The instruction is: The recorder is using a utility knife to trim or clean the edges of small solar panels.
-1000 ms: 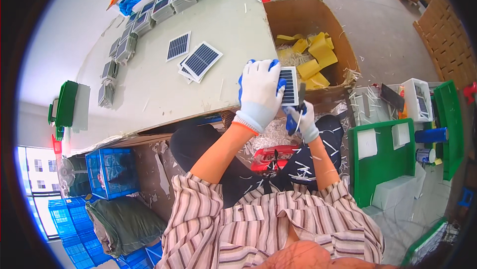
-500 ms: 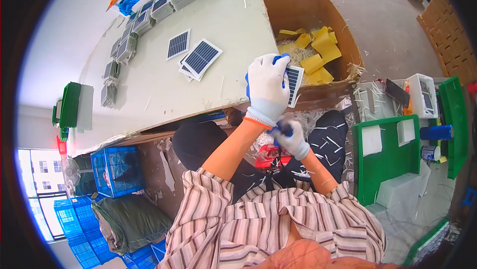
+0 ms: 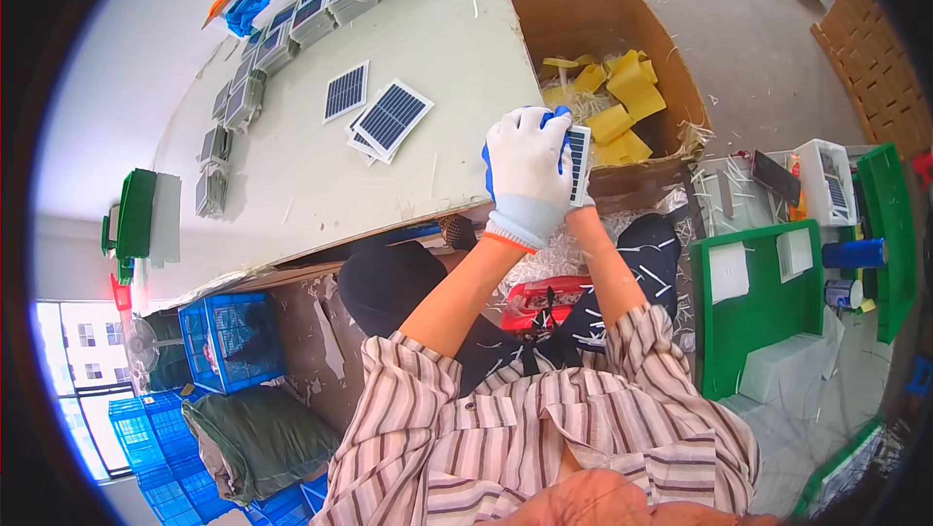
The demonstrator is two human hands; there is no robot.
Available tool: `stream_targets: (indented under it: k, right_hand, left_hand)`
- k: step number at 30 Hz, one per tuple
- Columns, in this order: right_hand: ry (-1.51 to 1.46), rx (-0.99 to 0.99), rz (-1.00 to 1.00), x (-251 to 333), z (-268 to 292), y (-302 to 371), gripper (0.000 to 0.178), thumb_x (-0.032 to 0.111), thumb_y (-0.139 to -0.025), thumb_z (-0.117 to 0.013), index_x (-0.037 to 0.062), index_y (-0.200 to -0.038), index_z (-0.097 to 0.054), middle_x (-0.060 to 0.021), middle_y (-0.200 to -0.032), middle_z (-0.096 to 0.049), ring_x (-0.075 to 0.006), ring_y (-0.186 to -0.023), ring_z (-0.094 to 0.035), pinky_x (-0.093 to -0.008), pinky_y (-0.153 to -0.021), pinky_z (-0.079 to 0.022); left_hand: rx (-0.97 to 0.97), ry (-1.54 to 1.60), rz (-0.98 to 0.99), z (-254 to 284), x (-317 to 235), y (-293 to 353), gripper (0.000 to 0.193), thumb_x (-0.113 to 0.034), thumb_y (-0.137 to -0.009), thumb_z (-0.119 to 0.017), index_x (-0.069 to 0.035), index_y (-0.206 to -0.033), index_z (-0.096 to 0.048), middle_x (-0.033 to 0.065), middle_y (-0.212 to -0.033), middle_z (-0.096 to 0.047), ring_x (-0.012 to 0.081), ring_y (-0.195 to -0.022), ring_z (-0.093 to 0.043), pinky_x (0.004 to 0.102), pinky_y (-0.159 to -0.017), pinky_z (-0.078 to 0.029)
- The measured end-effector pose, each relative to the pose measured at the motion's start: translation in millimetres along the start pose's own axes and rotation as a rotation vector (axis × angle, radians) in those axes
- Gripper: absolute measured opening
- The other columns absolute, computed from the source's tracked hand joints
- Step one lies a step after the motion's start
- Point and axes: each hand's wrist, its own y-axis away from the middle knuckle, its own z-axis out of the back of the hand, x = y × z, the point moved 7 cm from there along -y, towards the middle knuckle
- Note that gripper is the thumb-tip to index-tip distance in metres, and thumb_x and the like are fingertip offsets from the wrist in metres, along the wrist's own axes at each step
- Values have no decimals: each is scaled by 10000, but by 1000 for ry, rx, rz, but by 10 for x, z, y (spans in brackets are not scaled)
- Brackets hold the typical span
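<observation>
My left hand (image 3: 528, 171), in a white glove with blue-coated fingers, is closed on a small solar panel (image 3: 578, 164). The panel is dark with pale lines and a white border, and stands tilted near the table's edge. Behind it is my right hand (image 3: 585, 201), also gloved; only a sliver of glove shows and its fingers are hidden. On the table (image 3: 428, 59), left of my hands, a solar panel (image 3: 394, 120) overlaps others beneath it. A separate panel (image 3: 346, 92) lies beside them.
Stacks of solar panels (image 3: 292, 30) line the table's far left side. Beyond my hands stands a cardboard box (image 3: 671, 59) with yellow sheets (image 3: 637, 84) and white strips. Green trays (image 3: 758, 307) are at the right. A red object (image 3: 544, 298) lies between my legs.
My right hand has moved up and forward from near my lap to behind the panel. My left hand still holds the panel, which has turned more edge-on.
</observation>
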Motion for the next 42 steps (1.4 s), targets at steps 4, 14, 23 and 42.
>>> stream_targets:
  k: [4, 14, 23, 42]
  right_hand:
    - [189, -13, -162, 20, 157, 21, 200, 123, -860, -678, 26, -1009, -587, -10, -937, -659, -101, -803, -615, -268, -727, -511]
    - [670, 1020, 9, 457, -159, 1382, 218, 132, -754, -768, -5, -879, -653, -58, -640, -601, -102, -584, -529, -279, -567, -458]
    - [-368, 231, -398, 662, 211, 730, 129, 120, -876, -623, -6, -852, -609, -36, -700, -587, -72, -506, -491, -223, -469, -411]
    - [164, 302, -254, 764, 141, 691, 160, 107, -838, -693, 10, -935, -611, -22, -765, -630, -55, -616, -556, -216, -522, -462]
  left_hand:
    - [83, 9, -19, 83, 156, 18, 390, -99, -728, -664, -119, -1117, -645, 125, -1088, -592, 326, -1039, -527, 435, -905, -418]
    - [106, 26, -69, 65, 263, 14, 317, -109, -744, -669, -119, -1060, -649, 97, -1079, -587, 305, -1043, -527, 414, -884, -430]
    - [79, 6, -56, 93, 205, 23, 328, -118, -749, -668, -119, -1076, -649, 110, -1088, -590, 318, -1044, -528, 425, -898, -422]
    - [282, -168, 14, 238, 230, 57, 562, -136, -716, -711, -50, -1246, -543, 148, -1158, -549, 336, -1099, -503, 439, -964, -381]
